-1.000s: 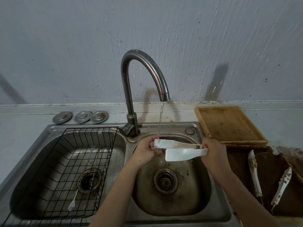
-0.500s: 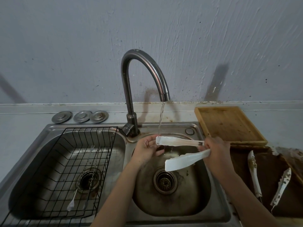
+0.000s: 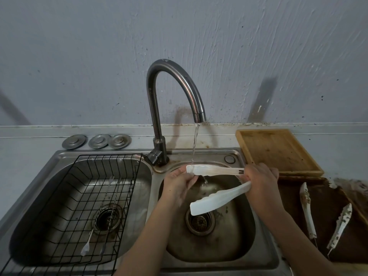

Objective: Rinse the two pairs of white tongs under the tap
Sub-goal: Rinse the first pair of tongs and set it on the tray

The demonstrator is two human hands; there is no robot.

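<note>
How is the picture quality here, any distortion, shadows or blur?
Head view: wide-angle lens bows the counter edge; the tap throws a faint shadow on the wall; the tongs under the water are sharp, with little blur; the dirty tongs at right lie in dimmer light.

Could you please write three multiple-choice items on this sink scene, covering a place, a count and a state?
1. Where does the dirty pair of tongs lie?
A. in the wire rack
B. on the wooden tray
C. on the brown surface right of the sink

2. How many round metal discs sit behind the sink?
A. two
B. three
C. five

3. The tap is
A. running
B. off
C. covered

Answers: 1 C, both arms lie there, speckled; 2 B, three in a row; 3 A, water hits the tongs held by the right hand and touched by the left hand.
</note>
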